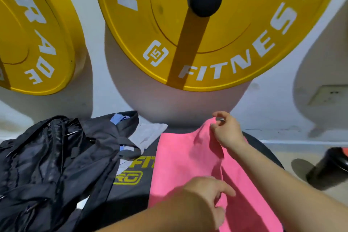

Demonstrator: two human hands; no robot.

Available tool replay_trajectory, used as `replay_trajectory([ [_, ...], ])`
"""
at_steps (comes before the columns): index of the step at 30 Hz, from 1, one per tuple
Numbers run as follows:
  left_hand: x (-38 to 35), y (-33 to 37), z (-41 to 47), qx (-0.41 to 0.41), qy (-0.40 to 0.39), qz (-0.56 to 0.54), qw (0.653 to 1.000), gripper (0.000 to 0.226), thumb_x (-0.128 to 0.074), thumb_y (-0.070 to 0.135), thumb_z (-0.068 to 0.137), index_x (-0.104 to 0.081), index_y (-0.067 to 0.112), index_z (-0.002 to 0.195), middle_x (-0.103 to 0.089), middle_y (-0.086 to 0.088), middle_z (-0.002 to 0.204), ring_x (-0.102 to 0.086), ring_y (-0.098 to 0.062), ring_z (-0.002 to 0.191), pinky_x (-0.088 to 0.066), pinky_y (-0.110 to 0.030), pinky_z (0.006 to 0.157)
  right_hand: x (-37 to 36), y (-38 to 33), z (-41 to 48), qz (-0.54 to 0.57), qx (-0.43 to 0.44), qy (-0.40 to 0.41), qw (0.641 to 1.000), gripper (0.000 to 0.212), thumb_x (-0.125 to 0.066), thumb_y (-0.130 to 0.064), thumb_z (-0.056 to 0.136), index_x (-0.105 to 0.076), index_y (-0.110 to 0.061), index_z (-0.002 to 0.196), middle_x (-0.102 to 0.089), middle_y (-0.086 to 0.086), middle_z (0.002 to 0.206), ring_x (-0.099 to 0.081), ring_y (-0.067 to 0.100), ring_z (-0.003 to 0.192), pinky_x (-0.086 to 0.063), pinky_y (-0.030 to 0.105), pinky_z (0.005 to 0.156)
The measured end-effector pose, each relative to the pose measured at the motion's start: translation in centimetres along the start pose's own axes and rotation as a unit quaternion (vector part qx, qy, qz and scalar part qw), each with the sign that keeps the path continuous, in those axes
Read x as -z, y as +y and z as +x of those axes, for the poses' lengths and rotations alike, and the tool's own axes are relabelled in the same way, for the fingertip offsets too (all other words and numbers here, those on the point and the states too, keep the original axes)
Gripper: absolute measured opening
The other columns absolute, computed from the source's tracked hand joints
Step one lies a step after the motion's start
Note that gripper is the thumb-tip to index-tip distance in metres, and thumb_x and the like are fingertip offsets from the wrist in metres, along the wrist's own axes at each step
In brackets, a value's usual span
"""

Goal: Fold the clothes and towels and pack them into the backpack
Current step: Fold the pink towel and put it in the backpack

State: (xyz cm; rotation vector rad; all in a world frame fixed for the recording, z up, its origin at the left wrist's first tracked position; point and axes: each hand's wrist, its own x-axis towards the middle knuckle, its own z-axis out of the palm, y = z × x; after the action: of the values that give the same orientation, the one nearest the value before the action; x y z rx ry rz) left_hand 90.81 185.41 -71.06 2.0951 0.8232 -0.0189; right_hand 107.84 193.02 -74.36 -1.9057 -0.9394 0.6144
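Black bench bears the towel; right hand pinches its far corner, left hand grips its near edge, readying a fold.

Bright pink towel front and centre, one plain solid colour. The backpack is black all over. A pale grey cloth shows (plus a light blue scrap). The weight plates are vivid yellow with white lettering, and the bench is black with yellow letters.
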Motion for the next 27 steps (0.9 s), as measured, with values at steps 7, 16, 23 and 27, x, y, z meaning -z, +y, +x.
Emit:
replay_trajectory([
  [7, 0.7, -0.1, 5.7, -0.053, 0.137, 0.029, 0.989, 0.037, -0.047, -0.004, 0.081, -0.074, 0.019, 0.091, -0.071, 0.008, 0.088, -0.057, 0.007, 0.067, -0.043, -0.010, 0.073, 1.8, 4.2, -1.9, 0.100, 0.003, -0.028, 0.995, 0.031, -0.060, 0.000, 0.087, -0.055, -0.018, 0.112, -0.070, 0.002, 0.077, -0.056, -0.002, 0.051, -0.046, 0.015, 0.060],
  [16, 5.7, -1.6, 13.5, -0.025, 0.107, 0.059, 0.992, 0.018, -0.069, 0.008, 0.081, -0.071, 0.023, 0.091, -0.056, 0.025, 0.050, -0.049, 0.009, 0.046, -0.034, -0.010, 0.052, 2.7, 4.7, -3.4, 0.105, 0.078, -0.018, 0.991, 0.027, -0.069, -0.007, 0.086, -0.048, -0.015, 0.101, -0.070, -0.002, 0.077, -0.054, -0.003, 0.052, -0.038, 0.009, 0.055],
  [23, 7.7, -1.2, 14.4, -0.050, 0.186, -0.037, 0.981, 0.014, -0.065, 0.000, 0.086, -0.070, 0.013, 0.083, -0.057, 0.014, 0.047, -0.045, 0.000, 0.038, -0.039, -0.014, 0.043, 3.9, 8.1, -6.8, -0.056, -0.004, -0.137, 0.989, 0.014, -0.070, -0.020, 0.081, -0.057, -0.026, 0.086, -0.052, -0.009, 0.064, -0.045, 0.007, 0.059, -0.039, 0.025, 0.062],
  [27, 6.9, -1.6, 16.3, -0.070, 0.219, -0.073, 0.970, 0.021, -0.059, 0.002, 0.090, -0.063, 0.021, 0.081, -0.055, 0.002, 0.054, -0.047, -0.014, 0.037, -0.049, -0.034, 0.045, 3.5, 8.7, -11.6, 0.063, -0.090, -0.009, 0.994, 0.007, -0.065, -0.020, 0.085, -0.063, -0.019, 0.078, -0.050, -0.009, 0.052, -0.041, 0.004, 0.051, -0.034, 0.022, 0.054],
])
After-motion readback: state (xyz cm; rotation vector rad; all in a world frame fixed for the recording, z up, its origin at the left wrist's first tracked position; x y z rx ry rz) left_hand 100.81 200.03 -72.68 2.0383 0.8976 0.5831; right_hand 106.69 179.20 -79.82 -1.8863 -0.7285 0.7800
